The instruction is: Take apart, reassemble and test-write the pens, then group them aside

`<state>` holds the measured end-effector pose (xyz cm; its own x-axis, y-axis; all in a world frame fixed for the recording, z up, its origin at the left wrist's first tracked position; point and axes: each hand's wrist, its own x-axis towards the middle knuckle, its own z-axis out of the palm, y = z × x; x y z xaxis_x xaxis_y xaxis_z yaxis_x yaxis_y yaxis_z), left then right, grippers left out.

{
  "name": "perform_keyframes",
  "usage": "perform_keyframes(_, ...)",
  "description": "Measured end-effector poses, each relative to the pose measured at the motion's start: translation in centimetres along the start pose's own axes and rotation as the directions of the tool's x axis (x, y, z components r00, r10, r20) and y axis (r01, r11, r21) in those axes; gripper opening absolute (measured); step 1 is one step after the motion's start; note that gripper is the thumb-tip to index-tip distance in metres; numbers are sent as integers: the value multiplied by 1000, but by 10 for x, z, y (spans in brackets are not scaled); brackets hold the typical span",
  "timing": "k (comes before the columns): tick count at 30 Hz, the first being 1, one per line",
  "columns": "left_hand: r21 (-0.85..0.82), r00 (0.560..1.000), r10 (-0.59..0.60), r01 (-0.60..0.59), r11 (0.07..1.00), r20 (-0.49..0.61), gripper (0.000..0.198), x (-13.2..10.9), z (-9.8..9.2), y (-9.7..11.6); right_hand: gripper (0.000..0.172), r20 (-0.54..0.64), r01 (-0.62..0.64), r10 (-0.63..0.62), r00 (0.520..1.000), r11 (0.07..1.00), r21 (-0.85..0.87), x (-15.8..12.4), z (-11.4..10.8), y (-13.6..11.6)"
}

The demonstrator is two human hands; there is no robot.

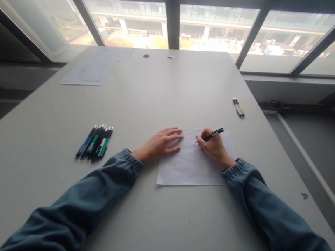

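Observation:
A white sheet of paper (192, 172) lies in front of me on the table, with faint marks on its upper part. My left hand (163, 142) rests flat with fingers spread across the sheet's left edge. In my right hand (214, 146) a black pen (215, 134) is pinched, tilted, its tip at or just above the paper near the upper middle; contact is too small to make out. Left of my left hand lies a row of several pens (94, 143) with black, blue and green barrels. Two more pens (238, 107), one with yellow, lie at the right.
The white table (165, 96) runs up to large windows. Several printed sheets (88, 66) lie at its far left, and two round inserts (146, 56) sit near the far edge. A small dark mark (304, 196) is near the right edge. Beyond it, a white pipe (314, 167) runs along the floor.

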<state>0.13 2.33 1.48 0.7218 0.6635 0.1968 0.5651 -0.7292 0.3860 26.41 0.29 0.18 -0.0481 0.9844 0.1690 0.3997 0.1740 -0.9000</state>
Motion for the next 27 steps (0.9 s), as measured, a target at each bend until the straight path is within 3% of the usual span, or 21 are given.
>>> perform_keyframes(14,-11,1000,-4,4,1000,-1,46,0,-1,1,17,-92,-14,2,996,992,-125,2,0,1)
perform_keyframes(17,-1,1000,-3,3,1000,2,46,0,-1,1,20,-128,-23,14,992,998,-63,2,-1,0)
perform_keyframes(22,0,1000,10,-10,1000,-8,45,-1,-1,-1,32,-304,46,-26,952,997,61,3,-3,-2)
perform_keyframes(27,-33,998,17,-19,999,-59,46,0,-2,0,28,-261,97,-56,964,984,148,3,-4,-6)
